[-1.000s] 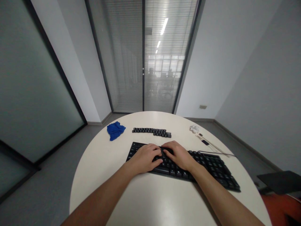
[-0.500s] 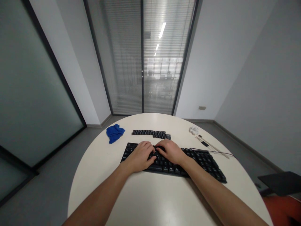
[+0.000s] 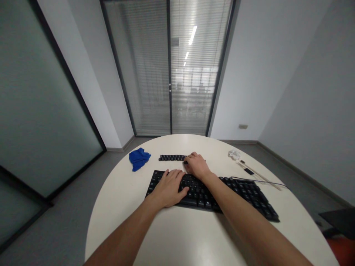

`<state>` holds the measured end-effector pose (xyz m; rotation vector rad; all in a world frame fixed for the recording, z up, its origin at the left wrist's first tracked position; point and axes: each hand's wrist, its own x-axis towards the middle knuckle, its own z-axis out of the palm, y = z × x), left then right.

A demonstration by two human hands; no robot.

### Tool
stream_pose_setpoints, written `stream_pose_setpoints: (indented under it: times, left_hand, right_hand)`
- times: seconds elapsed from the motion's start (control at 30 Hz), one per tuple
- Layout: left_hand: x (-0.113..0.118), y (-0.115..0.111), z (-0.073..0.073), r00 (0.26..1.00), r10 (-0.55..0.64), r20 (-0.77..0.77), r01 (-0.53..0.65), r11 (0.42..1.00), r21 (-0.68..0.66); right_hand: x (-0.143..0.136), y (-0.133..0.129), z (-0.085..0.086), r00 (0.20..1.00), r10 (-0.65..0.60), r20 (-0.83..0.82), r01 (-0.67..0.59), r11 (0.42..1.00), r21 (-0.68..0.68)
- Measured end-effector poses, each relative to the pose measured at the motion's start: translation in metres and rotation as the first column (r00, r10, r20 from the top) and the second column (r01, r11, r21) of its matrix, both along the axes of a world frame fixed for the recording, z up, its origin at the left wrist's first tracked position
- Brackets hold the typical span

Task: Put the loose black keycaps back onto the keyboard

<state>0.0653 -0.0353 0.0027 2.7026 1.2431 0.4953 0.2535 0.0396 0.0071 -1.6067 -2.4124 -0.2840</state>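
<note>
A black keyboard (image 3: pixel 249 195) lies slanted across the round white table. On its left part rests my left hand (image 3: pixel 170 188), palm down, fingers spread and thumb apart, holding nothing. Beyond the keyboard's back edge, my right hand (image 3: pixel 197 165) reaches to the right end of a row of loose black keycaps (image 3: pixel 172 157). Its fingers are bent down over the keycaps and hide several of them. Whether a keycap is between those fingertips is too small to tell.
A crumpled blue cloth (image 3: pixel 139 159) lies at the table's back left. At the back right are a crumpled white item (image 3: pixel 234 154), thin sticks (image 3: pixel 263 176), a small black piece (image 3: pixel 249 171) and the keyboard's cable (image 3: pixel 267 181). A dark and red chair (image 3: pixel 340 225) stands beyond the right edge.
My right hand has moved away from the keyboard's keys to the loose keycaps behind it. My left hand stays on the keyboard. The view has shifted slightly.
</note>
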Motion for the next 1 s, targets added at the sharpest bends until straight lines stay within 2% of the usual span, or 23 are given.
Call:
stream_pose_setpoints:
  times: [0.2,0.37,0.47,0.57,0.7,0.83,1.0]
  left_hand:
    - [-0.001,0.001,-0.001,1.0,-0.002,-0.018,0.002,1.0,0.007]
    - [-0.001,0.002,-0.003,1.0,-0.01,-0.02,0.01,1.0,0.0]
    - [-0.002,0.003,-0.004,1.0,-0.015,-0.008,0.015,1.0,0.011]
    - [-0.003,0.003,-0.005,1.0,-0.022,-0.002,0.022,1.0,0.02]
    - [-0.003,0.003,-0.005,1.0,-0.025,-0.008,0.025,0.999,0.025]
    - [-0.003,0.004,-0.006,1.0,-0.027,-0.007,0.028,0.999,0.021]
    - [-0.004,0.004,-0.006,0.999,-0.03,-0.013,0.03,1.0,0.009]
  right_hand:
    - [-0.003,0.0,0.003,0.998,0.059,0.015,-0.059,0.998,-0.026]
    - [0.0,-0.012,0.01,0.997,0.079,-0.007,-0.079,0.997,-0.026]
    - [0.01,-0.029,0.016,0.981,0.055,-0.186,-0.059,0.998,-0.012]
    - [0.022,-0.05,0.019,0.887,0.052,-0.458,-0.094,0.993,-0.069]
    - [0.034,-0.074,0.012,0.751,0.058,-0.658,-0.206,0.967,-0.15]
    - [0.038,-0.084,-0.002,0.705,0.047,-0.708,-0.278,0.936,-0.214]
    - [0.039,-0.083,-0.01,0.699,0.066,-0.712,-0.291,0.936,-0.2]
